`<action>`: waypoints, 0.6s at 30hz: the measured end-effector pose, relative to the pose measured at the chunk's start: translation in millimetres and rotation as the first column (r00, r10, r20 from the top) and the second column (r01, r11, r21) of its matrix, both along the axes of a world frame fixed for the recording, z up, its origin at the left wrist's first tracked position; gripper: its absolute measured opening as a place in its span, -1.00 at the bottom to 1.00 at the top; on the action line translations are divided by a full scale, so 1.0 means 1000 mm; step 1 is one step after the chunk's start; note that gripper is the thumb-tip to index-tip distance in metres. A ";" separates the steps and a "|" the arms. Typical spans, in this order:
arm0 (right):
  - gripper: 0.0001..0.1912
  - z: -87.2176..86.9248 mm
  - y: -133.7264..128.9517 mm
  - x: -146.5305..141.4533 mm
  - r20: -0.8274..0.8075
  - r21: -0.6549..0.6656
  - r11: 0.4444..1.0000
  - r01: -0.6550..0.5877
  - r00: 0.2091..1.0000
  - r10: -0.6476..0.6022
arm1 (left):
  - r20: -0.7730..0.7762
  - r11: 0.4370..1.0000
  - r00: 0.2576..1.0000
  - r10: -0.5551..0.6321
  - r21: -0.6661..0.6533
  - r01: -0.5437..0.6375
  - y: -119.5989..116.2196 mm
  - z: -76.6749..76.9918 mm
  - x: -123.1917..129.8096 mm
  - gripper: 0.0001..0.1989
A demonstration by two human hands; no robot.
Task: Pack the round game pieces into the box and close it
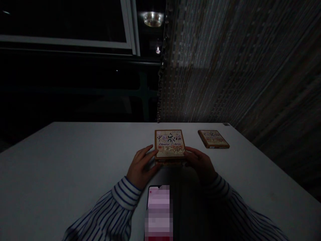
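Observation:
A flat Chinese chess box [170, 144], with dark lettering on its pale lid and a brown border, is between my two hands above the white table. My left hand [142, 165] grips its left side, the fingertips at the edge and the thumb at the near left corner. On the other side, my right hand [200, 162] has its fingers against the near right corner. The box tilts slightly toward me, and its front face lies in shadow. Whether its underside touches the table cannot be made out.
A second, similar box [213, 138] lies at the right on the white table [87, 160]. Close to me is a lit phone [157, 207], its screen blurred out. Beyond the table's far edge hangs a string curtain [195, 77], beside a dark window [130, 30].

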State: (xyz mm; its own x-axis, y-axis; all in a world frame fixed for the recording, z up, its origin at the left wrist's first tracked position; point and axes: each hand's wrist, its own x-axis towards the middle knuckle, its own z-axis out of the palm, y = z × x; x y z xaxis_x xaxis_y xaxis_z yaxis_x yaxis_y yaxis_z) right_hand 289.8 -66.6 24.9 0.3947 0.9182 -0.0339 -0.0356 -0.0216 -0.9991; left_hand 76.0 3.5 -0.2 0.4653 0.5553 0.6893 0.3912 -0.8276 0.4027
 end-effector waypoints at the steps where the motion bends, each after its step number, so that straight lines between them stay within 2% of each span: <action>1: -0.53 0.000 0.000 0.000 -0.026 -0.002 1.000 -0.006 1.000 0.006 | -0.007 1.000 1.000 -0.003 0.024 0.003 0.000 0.000 0.000 -0.54; 7: -0.55 -0.005 0.001 0.001 -0.079 -0.020 1.000 -0.017 0.997 0.015 | -0.026 0.992 1.000 -0.006 0.128 0.009 0.000 0.002 0.000 -0.56; 18: -0.60 -0.003 0.000 0.000 -0.151 -0.025 0.999 -0.044 0.988 0.040 | -0.048 0.988 0.999 -0.019 0.149 0.026 0.000 0.004 -0.004 -0.59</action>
